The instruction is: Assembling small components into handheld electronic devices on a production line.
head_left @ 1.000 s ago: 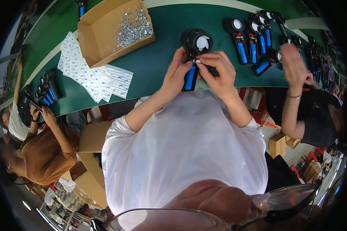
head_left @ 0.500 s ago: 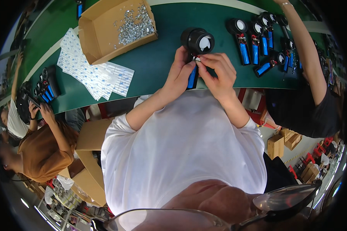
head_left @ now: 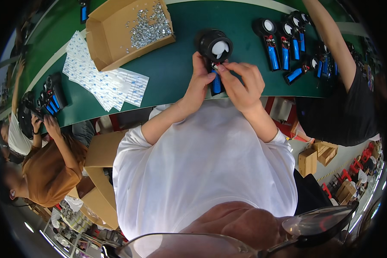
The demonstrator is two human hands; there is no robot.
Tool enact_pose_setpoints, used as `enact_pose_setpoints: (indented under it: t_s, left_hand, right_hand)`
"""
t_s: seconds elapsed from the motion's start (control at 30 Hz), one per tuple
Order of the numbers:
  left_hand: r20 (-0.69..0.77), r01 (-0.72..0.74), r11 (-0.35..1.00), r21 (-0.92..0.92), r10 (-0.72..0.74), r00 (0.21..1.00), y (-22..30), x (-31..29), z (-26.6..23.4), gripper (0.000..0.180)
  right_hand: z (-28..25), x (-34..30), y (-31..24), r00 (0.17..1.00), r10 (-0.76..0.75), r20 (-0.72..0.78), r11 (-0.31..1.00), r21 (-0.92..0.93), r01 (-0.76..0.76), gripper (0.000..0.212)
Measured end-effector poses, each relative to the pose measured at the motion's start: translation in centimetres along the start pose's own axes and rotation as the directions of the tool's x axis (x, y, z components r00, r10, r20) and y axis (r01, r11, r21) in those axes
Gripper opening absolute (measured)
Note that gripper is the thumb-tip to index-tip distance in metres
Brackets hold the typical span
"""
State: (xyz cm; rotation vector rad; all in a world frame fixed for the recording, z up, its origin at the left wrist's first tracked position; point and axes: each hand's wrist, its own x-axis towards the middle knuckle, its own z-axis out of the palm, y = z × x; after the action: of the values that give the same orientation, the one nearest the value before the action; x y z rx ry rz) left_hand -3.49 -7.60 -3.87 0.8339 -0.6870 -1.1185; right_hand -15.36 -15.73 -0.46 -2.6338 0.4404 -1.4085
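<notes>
In front of my chest is a black handheld device (head_left: 206, 46) with a drum-shaped head, a white round centre and an open handle. A blue battery cell (head_left: 216, 84) lies inside that handle. My left hand (head_left: 196, 86) is closed around the left side of the handle, thumb over its edge, and steadies it at the table's front edge. At the neck, just below the head, my right hand (head_left: 245, 84) pinches with thumb and forefinger at a small pale part beside red wires (head_left: 214, 65). The fingertips partly hide that part.
A cardboard tray (head_left: 105, 45) of small silvery pieces stands back left. White sheets with blue print (head_left: 103, 81) lie before it. Several similar devices (head_left: 272, 53) are at the right, near a co-worker's arm (head_left: 333, 38). Another person (head_left: 53, 161) works at far left.
The device's head has shifted slightly left and its handle now stands more upright. My right fingertips have moved slightly closer in at the neck. The co-worker's arm at the right has shifted.
</notes>
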Motion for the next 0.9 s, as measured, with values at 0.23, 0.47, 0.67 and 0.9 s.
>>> enact_pose_setpoints:
  t_s: [0.23,0.47,0.67,0.9]
  left_hand:
    - [-0.017,0.018,0.973,-0.229,-0.023,1.000,0.2,-0.5,1.2,0.055]
    - [0.058,0.028,0.953,-0.300,-0.010,0.998,-0.5,-0.7,0.8,0.059]
    - [0.093,0.051,0.950,-0.308,-0.024,0.995,-0.7,-0.8,0.2,0.060]
    - [0.045,0.060,0.950,-0.305,-0.048,0.998,-0.5,-0.9,0.4,0.062]
  right_hand:
    - [0.6,-1.3,-0.1,0.998,-0.033,-0.050,0.999,0.006,0.033,0.023]
    - [0.4,-1.5,0.1,0.985,-0.145,-0.091,0.988,-0.065,0.139,0.022]
    - [0.4,-1.6,0.5,0.979,-0.190,-0.078,0.981,-0.041,0.187,0.023]
    - [0.5,-1.6,0.7,0.978,-0.196,-0.065,0.981,-0.016,0.196,0.022]
